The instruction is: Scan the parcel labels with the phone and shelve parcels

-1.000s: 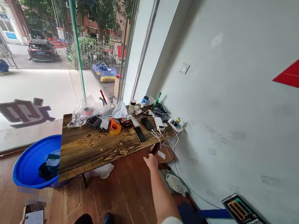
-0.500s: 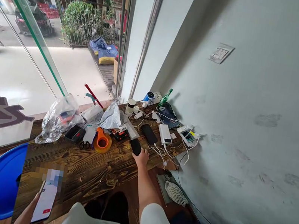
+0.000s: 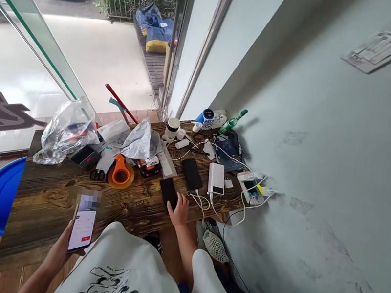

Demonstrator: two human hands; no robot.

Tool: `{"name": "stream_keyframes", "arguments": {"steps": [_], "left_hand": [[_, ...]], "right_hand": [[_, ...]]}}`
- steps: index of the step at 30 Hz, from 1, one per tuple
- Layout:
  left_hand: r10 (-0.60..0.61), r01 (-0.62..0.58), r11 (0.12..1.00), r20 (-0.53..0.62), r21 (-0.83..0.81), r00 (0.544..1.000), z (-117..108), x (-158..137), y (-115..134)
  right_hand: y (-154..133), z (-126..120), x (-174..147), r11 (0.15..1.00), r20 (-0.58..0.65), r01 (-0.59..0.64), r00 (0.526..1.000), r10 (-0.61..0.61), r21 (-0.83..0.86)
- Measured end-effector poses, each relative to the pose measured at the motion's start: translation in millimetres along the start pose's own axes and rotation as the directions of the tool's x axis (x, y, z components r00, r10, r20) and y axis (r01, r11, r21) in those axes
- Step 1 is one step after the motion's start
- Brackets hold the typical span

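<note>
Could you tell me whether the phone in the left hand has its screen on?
On: the phone in the left hand shows a lit white screen.

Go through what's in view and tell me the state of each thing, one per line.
left hand: shut on lit phone, held upright
right hand: fingers on black phone, lying flat, screen dark
second black phone: flat, dark
power bank: flat, cable attached
green bottle: tilted
plastic bag: crumpled

table [image 3: 61, 194]: dark grained wood | phone [image 3: 168, 191]: glossy black | bag [image 3: 66, 128]: clear plastic
</note>
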State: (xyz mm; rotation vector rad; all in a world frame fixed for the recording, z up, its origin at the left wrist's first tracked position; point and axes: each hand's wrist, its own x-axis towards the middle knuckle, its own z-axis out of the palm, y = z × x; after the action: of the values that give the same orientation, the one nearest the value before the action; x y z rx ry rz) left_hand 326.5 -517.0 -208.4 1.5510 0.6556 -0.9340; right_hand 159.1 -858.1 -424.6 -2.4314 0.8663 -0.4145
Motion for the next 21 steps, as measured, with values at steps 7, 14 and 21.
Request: {"name": "stream_keyframes", "arguments": {"steps": [7,14,21], "left_hand": [[0.011,-0.017,0.995,-0.06,-0.099,0.998,50,-29,-18],[0.046,-0.055,0.988,-0.065,-0.145,0.997,79,-43,-31],[0.063,-0.075,0.984,-0.075,-0.165,0.995,80,-47,-52]], "right_hand": [[27,-23,-5,0.898,0.146,0.407,0.89,-0.431,0.169],[35,-15,26,0.896,0.148,0.409,0.889,-0.434,0.172],[48,-28,-3,0.899,0.157,0.415,0.887,-0.434,0.138]]}}
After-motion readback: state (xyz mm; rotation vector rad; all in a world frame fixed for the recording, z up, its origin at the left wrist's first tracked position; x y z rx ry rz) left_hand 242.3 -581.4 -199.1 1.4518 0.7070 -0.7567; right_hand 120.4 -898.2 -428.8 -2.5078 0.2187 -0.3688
